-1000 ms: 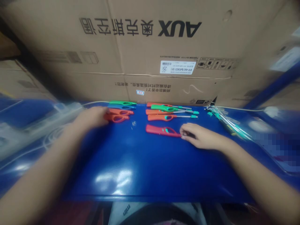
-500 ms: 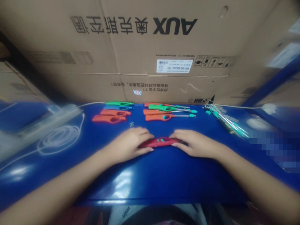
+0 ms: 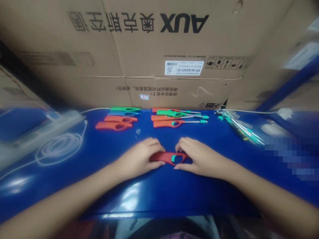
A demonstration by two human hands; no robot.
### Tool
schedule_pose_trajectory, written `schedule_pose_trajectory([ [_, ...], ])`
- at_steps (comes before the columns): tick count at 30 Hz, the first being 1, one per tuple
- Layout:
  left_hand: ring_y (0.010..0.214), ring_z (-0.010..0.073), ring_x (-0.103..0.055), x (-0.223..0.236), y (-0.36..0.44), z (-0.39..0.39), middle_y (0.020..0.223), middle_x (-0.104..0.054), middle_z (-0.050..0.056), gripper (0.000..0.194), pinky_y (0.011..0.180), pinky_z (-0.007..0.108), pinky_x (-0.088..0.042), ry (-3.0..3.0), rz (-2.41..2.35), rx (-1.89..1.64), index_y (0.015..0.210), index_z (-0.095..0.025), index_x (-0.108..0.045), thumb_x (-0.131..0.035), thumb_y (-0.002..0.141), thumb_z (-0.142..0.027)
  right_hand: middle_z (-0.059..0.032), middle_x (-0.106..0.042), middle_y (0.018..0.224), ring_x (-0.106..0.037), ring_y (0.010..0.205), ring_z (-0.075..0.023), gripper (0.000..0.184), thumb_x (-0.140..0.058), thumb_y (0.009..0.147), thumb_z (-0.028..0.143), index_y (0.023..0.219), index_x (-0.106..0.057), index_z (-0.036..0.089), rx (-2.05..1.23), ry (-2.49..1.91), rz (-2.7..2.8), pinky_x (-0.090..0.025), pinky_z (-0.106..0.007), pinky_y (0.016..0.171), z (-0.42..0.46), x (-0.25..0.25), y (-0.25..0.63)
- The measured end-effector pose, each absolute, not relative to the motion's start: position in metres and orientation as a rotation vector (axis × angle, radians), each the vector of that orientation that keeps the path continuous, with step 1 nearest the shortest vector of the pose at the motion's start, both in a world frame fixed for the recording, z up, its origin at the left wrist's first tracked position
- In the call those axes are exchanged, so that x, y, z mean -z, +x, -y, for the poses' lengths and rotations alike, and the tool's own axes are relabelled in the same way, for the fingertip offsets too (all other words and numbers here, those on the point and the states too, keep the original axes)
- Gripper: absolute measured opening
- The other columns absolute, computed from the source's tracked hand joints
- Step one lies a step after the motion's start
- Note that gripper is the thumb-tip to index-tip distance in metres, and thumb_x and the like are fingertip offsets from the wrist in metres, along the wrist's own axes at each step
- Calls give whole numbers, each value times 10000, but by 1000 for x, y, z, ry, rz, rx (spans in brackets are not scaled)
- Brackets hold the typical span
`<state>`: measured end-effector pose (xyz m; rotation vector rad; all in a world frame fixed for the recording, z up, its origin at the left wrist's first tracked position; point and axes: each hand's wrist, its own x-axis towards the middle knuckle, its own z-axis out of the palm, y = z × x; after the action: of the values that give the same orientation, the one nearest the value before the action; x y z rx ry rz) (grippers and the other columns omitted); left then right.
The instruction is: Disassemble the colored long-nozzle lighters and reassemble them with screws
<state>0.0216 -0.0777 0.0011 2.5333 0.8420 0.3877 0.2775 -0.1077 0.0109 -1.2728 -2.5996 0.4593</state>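
A red utility lighter (image 3: 164, 157) with a teal trigger lies level over the blue table, its trigger loop facing me. My left hand (image 3: 139, 155) grips its handle end between thumb and fingers. My right hand (image 3: 199, 155) is curled round the front end, which it hides. Beyond them, finished-looking lighters with metal nozzles and teal tips, such as the orange lighter (image 3: 163, 124) and the green lighter (image 3: 169, 113), lie in a row. To their left are several lighter bodies without visible nozzles, among them a green body (image 3: 122, 109) and an orange body (image 3: 113, 126).
A bundle of metal rods with teal parts (image 3: 243, 126) lies at the right. At the left are a white power strip (image 3: 59, 126) and a coiled white cable (image 3: 59, 149). A large cardboard box (image 3: 139, 59) walls off the back of the blue table (image 3: 159, 192).
The red lighter has been turned, so its trigger loop now shows open. My right hand has shifted its fingers and spread its thumb along the lighter's front. My left hand keeps its grip.
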Motion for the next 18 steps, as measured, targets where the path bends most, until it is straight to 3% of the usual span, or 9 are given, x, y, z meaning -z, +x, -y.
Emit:
schedule_pose_trajectory([
  [6, 965, 224, -596, -1, 27, 88, 1025, -622, 60, 157, 835, 344, -506, 2513, -930, -382, 1040, -191, -641, -687, 895, -232, -90, -618, 984, -571, 865, -243, 298, -714, 848, 393, 984, -571, 169, -336, -1452, 2638, -431, -353, 725, 122, -12, 261],
  [9, 958, 235, -581, -1, 31, 94, 1002, -617, 63, 144, 829, 358, -510, 2543, -936, -356, 1036, -189, -631, -664, 906, -242, -78, -609, 909, -564, 812, -232, 232, -694, 780, 331, 892, -551, 186, -307, -1561, 2602, -421, -345, 689, 124, -16, 255],
  [15, 962, 262, -548, 1, 35, 104, 1008, -621, 80, 192, 828, 388, -509, 2695, -935, -325, 1103, -168, -618, -604, 947, -277, -70, -581, 806, -550, 749, -229, 222, -658, 714, 328, 801, -486, 216, -244, -1698, 2590, -400, -340, 637, 127, -18, 245],
  [18, 954, 269, -542, 0, 35, 105, 1021, -618, 91, 197, 834, 406, -511, 2785, -928, -302, 1117, -157, -628, -562, 972, -272, -107, -590, 915, -567, 795, -248, 230, -641, 718, 329, 853, -505, 201, -172, -1710, 2598, -414, -346, 638, 128, -18, 241],
])
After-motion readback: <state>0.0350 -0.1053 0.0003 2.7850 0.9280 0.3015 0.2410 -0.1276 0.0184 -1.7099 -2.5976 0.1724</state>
